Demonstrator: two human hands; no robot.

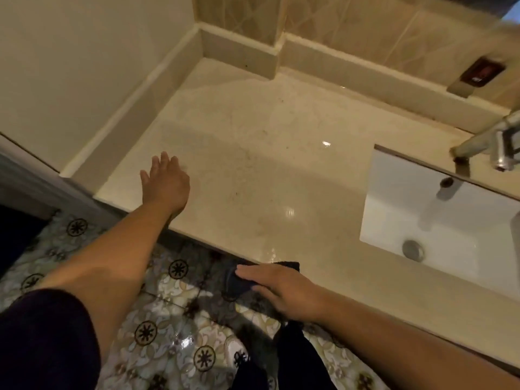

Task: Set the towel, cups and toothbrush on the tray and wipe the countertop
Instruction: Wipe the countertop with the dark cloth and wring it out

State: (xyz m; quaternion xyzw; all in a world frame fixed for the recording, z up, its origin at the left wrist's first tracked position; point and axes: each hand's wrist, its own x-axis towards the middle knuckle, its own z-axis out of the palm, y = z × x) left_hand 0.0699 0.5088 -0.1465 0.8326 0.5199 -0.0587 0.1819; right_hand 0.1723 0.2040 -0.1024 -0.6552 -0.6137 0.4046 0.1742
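Note:
A cream stone countertop [253,153] fills the middle of the view, with faint dark specks and wet gleams on it. My left hand [166,184] lies flat and open on the counter's left front part, fingers apart, holding nothing. My right hand [278,291] presses flat on a dark blue cloth [239,282] at the counter's front edge; part of the cloth hangs over the edge. No tray, cups, towel or toothbrush are in view.
A white rectangular sink [399,192] with a metal drain [413,250] is set into the counter at right, under a chrome tap [489,144]. A raised tiled ledge [239,52] runs along the back and left. Patterned floor tiles [168,319] lie below.

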